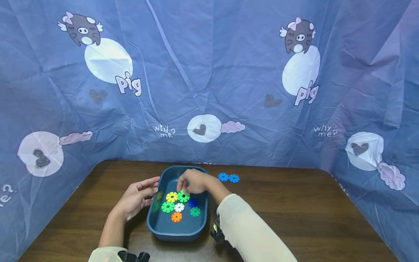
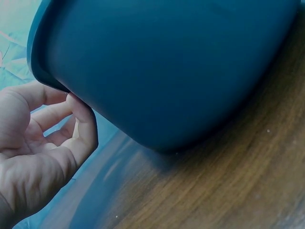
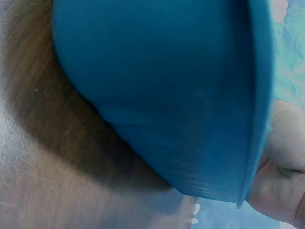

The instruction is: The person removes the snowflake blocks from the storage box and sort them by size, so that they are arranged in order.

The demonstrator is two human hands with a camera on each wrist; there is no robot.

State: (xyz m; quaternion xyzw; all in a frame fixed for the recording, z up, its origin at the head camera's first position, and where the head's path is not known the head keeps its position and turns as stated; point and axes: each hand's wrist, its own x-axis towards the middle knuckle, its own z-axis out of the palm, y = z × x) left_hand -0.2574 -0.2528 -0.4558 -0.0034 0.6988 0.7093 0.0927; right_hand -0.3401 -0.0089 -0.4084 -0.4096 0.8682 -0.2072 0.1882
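Observation:
A dark blue plastic box [image 1: 177, 234] stands on the table and holds several notched flower-shaped discs. Among them are a yellow disc [image 1: 171, 197], a white disc [image 1: 179, 207], an orange disc [image 1: 176, 217], a dark blue disc [image 1: 193, 203] and a teal disc [image 1: 195, 211]. My left hand [image 1: 135, 198] rests its fingertips against the box's left side, just below the rim in the left wrist view. Reaching inside over the right rim, my right hand [image 1: 195, 181] points its fingertips down at a light green disc [image 1: 184, 197]. Whether they pinch it cannot be made out; the box wall hides them in the right wrist view.
Two light blue discs, a left one [image 1: 223, 177] and a right one [image 1: 234, 178], lie side by side on the brown wooden table [image 1: 294, 211], to the right of the box's far end. A blue printed cloth [image 1: 209, 72] hangs behind the table.

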